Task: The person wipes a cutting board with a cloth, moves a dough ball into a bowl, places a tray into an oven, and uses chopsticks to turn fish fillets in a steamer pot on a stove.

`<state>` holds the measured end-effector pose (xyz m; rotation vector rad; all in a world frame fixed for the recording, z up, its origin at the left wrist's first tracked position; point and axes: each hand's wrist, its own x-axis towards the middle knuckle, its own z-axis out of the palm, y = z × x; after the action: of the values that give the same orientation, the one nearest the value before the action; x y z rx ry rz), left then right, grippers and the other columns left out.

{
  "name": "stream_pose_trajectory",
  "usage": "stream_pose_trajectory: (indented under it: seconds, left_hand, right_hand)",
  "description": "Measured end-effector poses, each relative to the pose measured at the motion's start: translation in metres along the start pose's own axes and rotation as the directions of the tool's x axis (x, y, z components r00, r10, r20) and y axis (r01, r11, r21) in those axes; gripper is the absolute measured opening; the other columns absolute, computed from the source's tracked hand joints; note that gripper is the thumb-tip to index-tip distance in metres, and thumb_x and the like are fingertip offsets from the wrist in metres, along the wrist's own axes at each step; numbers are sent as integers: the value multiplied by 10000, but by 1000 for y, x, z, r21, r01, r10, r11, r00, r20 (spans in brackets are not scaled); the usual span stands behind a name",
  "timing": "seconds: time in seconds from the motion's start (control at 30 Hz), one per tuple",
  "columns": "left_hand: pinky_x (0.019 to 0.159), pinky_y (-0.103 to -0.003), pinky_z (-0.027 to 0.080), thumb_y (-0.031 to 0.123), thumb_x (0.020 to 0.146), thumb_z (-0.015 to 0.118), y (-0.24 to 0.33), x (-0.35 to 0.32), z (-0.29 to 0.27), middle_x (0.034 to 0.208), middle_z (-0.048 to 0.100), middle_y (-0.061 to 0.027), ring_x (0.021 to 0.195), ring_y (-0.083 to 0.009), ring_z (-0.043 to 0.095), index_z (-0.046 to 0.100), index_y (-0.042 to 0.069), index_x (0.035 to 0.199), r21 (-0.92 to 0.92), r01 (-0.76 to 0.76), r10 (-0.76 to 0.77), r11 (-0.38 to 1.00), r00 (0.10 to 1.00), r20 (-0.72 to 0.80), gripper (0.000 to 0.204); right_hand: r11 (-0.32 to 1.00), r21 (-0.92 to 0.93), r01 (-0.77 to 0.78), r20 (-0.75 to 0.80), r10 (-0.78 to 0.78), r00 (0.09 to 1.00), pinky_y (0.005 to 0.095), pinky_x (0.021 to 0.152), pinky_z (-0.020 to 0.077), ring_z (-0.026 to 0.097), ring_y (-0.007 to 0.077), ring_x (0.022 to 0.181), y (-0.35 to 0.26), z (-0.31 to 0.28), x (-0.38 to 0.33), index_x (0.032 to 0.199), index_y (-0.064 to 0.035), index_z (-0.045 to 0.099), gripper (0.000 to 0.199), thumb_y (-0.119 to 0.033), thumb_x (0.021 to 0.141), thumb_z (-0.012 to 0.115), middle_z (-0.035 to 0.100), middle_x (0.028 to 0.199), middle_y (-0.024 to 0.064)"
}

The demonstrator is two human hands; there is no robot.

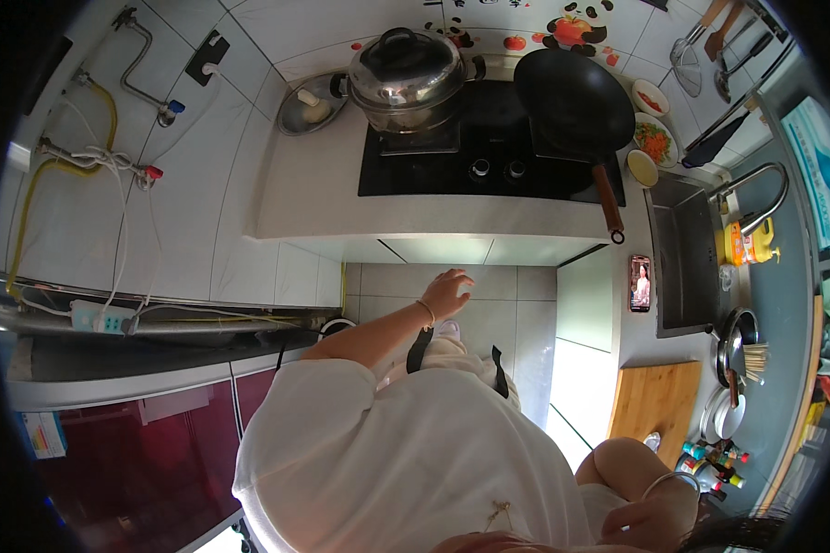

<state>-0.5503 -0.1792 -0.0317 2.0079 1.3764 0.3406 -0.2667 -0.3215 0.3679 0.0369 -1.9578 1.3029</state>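
Forward and slightly left of the left hand [449,295], a round silver metal pot [410,85] with black handles stands lidded on a black glass cooktop [415,175]. The left hand is relaxed, fingers loosely bent and parted. Forward-right of it rests a round black wok [572,103]. The right hand's [653,522] grip cannot be determined; a rectangular tan wooden board [653,401] lies just ahead of it.

The person's left hand [447,293] is hanging empty above the tiled floor [535,341], fingers loosely bent. The right hand [650,518] is showing partly at the lower right. A lidded pot [415,76] and a black wok [574,101] are sitting on the stove [489,175]; a phone [640,283] is lying beside the sink [684,286].
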Motion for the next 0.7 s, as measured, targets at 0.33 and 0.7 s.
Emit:
stream_pose_trajectory:
  seconds: [0.33,0.7]
  left_hand:
    - [992,-395,324,195,768,589,0,-46,22,1229,466,-155,1159,-294,428,588,112,1026,-100,60,-67,993,995,-71,270]
    - [983,-390,333,207,770,580,-14,-120,26,1198,492,-159,1148,-298,433,595,113,1019,-188,196,-238,962,941,-239,266]
  right_hand:
    - [984,63,168,57,-172,983,322,467,271,412,187,509,21,16,5,751,-205,468,103,-274,805,523,432,653,66]
    - [918,395,22,116,-74,991,309,510,354,481,171,593,75,5,-18,707,-94,474,159,-181,778,585,480,678,72]
